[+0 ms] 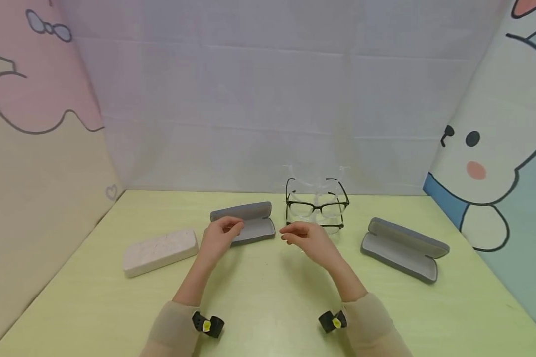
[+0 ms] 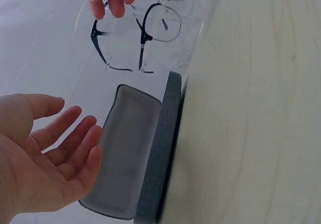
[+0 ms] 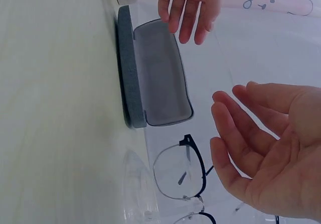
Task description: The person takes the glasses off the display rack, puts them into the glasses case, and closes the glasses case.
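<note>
My left hand (image 1: 222,237) hovers in front of an open grey glasses case (image 1: 255,229), its fingers loosely bent around nothing. Facing it, my right hand (image 1: 311,242) hangs in the air before the glasses, also holding nothing. Two pairs of dark-rimmed eyeglasses (image 1: 317,204) sit one above the other on a clear display stand (image 1: 315,188). In the left wrist view the left hand (image 2: 55,153) is beside the case's grey lining (image 2: 128,148), apart from it as far as I can tell. The right wrist view shows the right hand (image 3: 271,148) near the glasses (image 3: 203,169).
A second open grey glasses case (image 1: 404,248) lies at the right. To the left lies a closed whitish case (image 1: 161,252). The pale yellow table (image 1: 268,307) ends at a white back wall (image 1: 268,99), with cartoon-printed panels on both sides.
</note>
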Action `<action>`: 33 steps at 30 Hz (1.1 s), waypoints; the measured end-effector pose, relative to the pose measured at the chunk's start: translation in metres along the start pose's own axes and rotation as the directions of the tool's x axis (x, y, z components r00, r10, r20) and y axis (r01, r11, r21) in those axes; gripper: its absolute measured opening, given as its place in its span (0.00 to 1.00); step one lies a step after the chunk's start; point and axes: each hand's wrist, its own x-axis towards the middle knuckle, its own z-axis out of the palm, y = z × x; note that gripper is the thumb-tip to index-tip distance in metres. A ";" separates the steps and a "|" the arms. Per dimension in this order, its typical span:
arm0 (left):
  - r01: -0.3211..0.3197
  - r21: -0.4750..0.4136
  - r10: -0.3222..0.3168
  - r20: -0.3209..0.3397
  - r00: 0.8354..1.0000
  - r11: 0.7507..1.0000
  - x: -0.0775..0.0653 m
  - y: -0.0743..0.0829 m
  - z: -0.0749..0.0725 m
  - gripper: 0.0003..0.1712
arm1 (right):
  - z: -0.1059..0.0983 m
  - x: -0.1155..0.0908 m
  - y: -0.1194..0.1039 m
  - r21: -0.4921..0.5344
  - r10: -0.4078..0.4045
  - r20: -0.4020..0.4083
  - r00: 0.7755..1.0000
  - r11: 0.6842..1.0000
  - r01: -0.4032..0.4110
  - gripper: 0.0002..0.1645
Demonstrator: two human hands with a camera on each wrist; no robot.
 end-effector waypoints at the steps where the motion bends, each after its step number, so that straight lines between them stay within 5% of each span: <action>1: -0.004 -0.011 0.004 0.003 1.000 1.000 0.001 0.002 0.004 0.14 | -0.004 -0.001 0.000 -0.007 0.011 -0.018 1.000 1.000 -0.011 0.12; 10: -0.023 -0.025 0.024 0.035 0.999 0.999 0.012 0.018 0.035 0.13 | -0.034 -0.007 0.000 -0.021 0.095 -0.206 0.974 0.995 -0.101 0.13; 17: 0.011 -0.146 -0.006 0.037 0.999 0.989 0.019 0.029 0.053 0.16 | -0.056 -0.010 0.004 -0.019 0.091 -0.345 0.934 0.994 -0.104 0.15; 21: 0.021 -0.205 -0.017 0.022 1.000 0.979 0.025 0.037 0.062 0.18 | -0.066 -0.011 0.005 0.033 0.125 -0.440 0.889 0.992 -0.123 0.17; 29: 0.050 -0.302 -0.049 0.010 0.999 0.952 0.031 0.048 0.078 0.21 | -0.080 -0.014 0.016 0.105 0.226 -0.620 0.752 0.973 -0.205 0.17; 33: 0.060 -0.339 -0.060 0.012 0.998 0.939 0.034 0.054 0.084 0.20 | -0.083 -0.013 0.024 0.102 0.238 -0.661 0.712 0.968 -0.229 0.18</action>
